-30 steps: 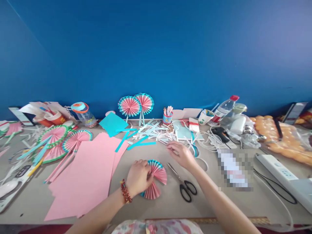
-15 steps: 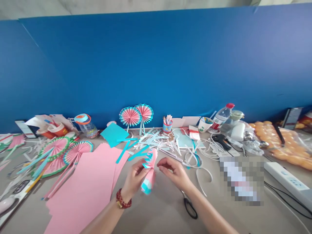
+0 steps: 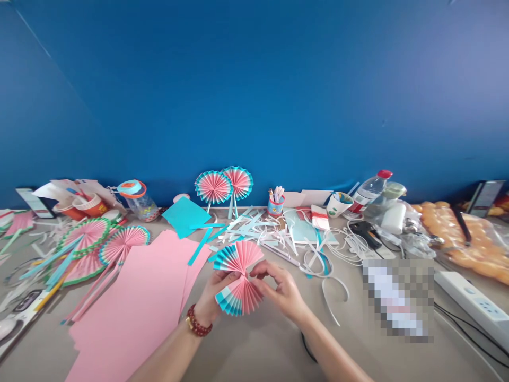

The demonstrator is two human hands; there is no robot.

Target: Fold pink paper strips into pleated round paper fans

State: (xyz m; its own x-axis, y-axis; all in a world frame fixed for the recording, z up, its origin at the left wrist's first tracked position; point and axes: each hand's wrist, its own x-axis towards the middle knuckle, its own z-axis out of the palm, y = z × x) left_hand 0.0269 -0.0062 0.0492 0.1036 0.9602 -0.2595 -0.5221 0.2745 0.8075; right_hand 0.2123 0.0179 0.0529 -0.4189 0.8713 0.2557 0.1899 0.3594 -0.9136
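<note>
I hold a pleated pink paper fan with teal edges [image 3: 238, 276] up above the table, spread into an upper and a lower half. My left hand [image 3: 212, 297], with a red bead bracelet on its wrist, pinches the fan at its left and middle. My right hand [image 3: 278, 289] pinches it from the right at the centre. Both hands are closed on the fan. Part of the black scissors [image 3: 308, 347] shows on the table under my right forearm.
Pink paper sheets [image 3: 139, 297] lie to the left, finished fans [image 3: 101, 239] beyond them. Two standing fans [image 3: 225, 185], teal paper [image 3: 185, 215], paper strips [image 3: 246, 223], cups, a water bottle [image 3: 368, 188], a glue gun [image 3: 363, 231] and a power strip [image 3: 473, 300] crowd the back and right.
The fan was lifted off the table, folded up in my hands, and now stands spread open in two halves. My right hand came in from the strips and took hold of it.
</note>
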